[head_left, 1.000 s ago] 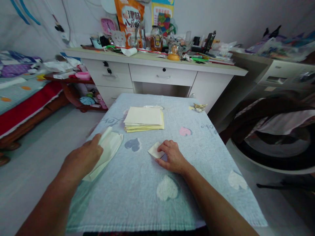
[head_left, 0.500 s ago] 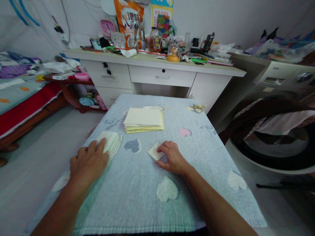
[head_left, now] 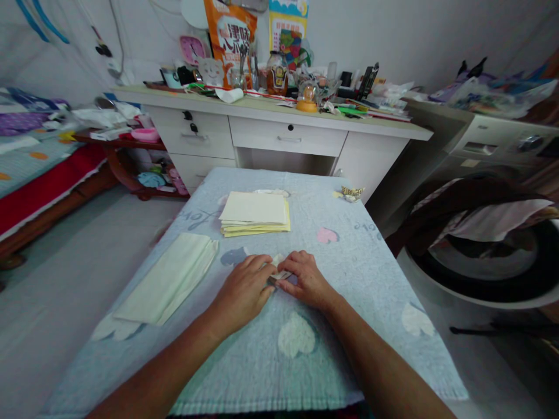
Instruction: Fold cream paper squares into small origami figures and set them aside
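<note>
Between my two hands lies a small piece of folded paper [head_left: 279, 274], mostly covered by fingers. My left hand [head_left: 247, 285] pinches its left side. On the other side, my right hand [head_left: 303, 279] grips the paper between thumb and fingers. To the left rests a long, pale greenish folded paper bundle [head_left: 168, 279], which no hand touches. Farther up the cloth sits a stack of cream and yellow paper sheets [head_left: 253, 209].
A blue cloth with heart prints [head_left: 349, 337] covers the table. Near its far right corner stands a small patterned folded-paper piece [head_left: 351, 193]. Beyond is a cluttered white desk [head_left: 314, 137]; a washing machine [head_left: 489, 151] stands at right, a bed [head_left: 39, 192] at left.
My left hand has left the pale paper bundle and moved right to the small folded paper. My right hand has stayed on that paper.
</note>
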A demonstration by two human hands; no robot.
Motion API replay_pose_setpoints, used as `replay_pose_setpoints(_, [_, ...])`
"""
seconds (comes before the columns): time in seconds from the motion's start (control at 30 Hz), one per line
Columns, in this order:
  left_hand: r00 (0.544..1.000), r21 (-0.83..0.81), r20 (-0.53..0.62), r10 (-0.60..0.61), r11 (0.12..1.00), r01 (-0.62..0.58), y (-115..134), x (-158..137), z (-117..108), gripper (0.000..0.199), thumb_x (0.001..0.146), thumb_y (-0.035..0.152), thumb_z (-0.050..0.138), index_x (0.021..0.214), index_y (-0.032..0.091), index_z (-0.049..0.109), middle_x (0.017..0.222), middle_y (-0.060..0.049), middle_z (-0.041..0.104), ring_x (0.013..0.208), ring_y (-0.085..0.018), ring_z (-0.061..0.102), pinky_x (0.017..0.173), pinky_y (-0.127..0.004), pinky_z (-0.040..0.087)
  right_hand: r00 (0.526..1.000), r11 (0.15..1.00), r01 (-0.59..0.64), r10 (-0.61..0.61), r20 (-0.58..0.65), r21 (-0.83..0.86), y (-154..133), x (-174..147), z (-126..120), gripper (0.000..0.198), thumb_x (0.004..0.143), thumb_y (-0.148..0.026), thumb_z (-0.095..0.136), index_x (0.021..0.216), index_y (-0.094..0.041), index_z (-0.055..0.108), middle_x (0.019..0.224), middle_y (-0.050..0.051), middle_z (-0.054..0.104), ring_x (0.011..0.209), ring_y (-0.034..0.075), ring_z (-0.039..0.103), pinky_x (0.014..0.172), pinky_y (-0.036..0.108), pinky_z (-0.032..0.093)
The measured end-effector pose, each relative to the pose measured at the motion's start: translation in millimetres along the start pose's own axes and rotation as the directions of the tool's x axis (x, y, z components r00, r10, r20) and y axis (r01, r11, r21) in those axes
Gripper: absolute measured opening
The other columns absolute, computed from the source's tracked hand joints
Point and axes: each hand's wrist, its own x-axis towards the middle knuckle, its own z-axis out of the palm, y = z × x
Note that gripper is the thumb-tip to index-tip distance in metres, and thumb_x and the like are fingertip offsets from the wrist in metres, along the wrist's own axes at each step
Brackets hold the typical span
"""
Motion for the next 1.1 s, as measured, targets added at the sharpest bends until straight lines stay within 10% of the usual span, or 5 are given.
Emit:
replay_pose_setpoints(0.13, [0.995,0.005,0.084,-0.061,0.998,0.061,-5,17,16,0.01,0.083,0.017,0.053,0.089,0.02,0.06,0.091,-0.005,0.061,0.091,-0.021,0.056,0.081,-0.033,0.044,1.0,1.0,-0.004,0.004,-0.013,0.006,5,1,4,0.027,0.09,-0.047,0.056,0.096,-0.024,0.068,0.093,0.004,0.058,0.091,0.019,0.047,0.083,0.034,0.03])
replay_pose_setpoints(0.6, [0.999,-0.047,0.039,0.017,0.999,-0.015,-18,21,19,0.019,0.092,0.022,0.045,0.091,0.019,0.063,0.086,-0.005,0.063,0.087,-0.019,0.056,0.079,-0.031,0.043,0.996,0.998,-0.058,0.057,-0.067,-0.011,7,-1,-1,0.009,0.083,-0.015,0.062,0.089,-0.021,0.065,0.093,0.003,0.059,0.091,0.019,0.048,0.082,0.034,0.032])
replay_pose_setpoints(1.1, [0.991,-0.128,-0.02,-0.136,0.983,0.132,-34,18,27,0.01,0.084,0.023,0.056,0.078,0.019,0.062,0.085,-0.003,0.056,0.088,-0.02,0.054,0.083,-0.034,0.041,0.978,0.977,-0.208,0.208,-0.015,-0.036,7,-2,-7,0.002,0.084,-0.02,0.065,0.083,-0.021,0.067,0.091,0.003,0.058,0.091,0.019,0.046,0.083,0.033,0.03])
